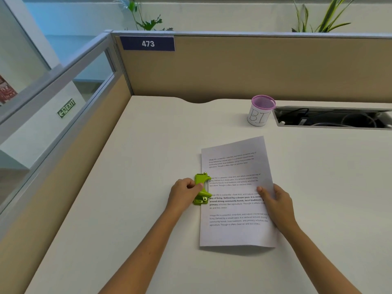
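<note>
the printed sheet (235,230) is lying on the bench (148,166) with the green hole punch (202,188) sitting over its left edge. if either side is tugging, the paper is likely slipping askew in the slot, leaving crooked holes. the left hand (183,190) is curling round the punch, and the right hand (275,202) is pinching the sheet's right edge, thumb on top.

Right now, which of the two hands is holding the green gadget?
The left hand: it grips the green hole punch at the left edge of the sheet. The right hand holds only the sheet's right side.
</note>
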The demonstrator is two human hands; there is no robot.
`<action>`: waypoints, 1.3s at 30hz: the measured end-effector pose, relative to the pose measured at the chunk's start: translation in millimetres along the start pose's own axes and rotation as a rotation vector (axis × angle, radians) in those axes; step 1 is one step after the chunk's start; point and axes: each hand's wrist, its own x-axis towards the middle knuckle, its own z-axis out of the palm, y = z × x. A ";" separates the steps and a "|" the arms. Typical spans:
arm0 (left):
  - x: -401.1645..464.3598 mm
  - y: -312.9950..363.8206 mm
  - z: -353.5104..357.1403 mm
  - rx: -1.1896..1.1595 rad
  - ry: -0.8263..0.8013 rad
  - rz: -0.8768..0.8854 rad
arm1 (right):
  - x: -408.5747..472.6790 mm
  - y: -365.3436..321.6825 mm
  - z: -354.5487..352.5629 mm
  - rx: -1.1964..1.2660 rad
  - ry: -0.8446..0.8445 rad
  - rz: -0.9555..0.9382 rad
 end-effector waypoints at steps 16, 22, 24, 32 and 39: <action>28.4 31.9 -15.8 0.207 -0.332 -0.196 | 0.8 -0.1 -0.7 0.028 -0.019 0.019; 44.9 53.8 -20.3 0.429 -0.436 -0.243 | 3.1 1.1 -1.5 0.037 -0.046 0.024; 49.3 58.0 -19.1 0.464 -0.460 -0.272 | 2.5 0.1 -1.1 0.042 -0.046 0.028; 57.9 65.3 -12.0 0.658 -0.478 -0.231 | 2.0 4.0 1.1 0.018 -0.031 0.025; 58.9 68.1 -0.9 0.725 -0.434 -0.263 | 3.8 4.2 0.0 0.024 -0.026 0.029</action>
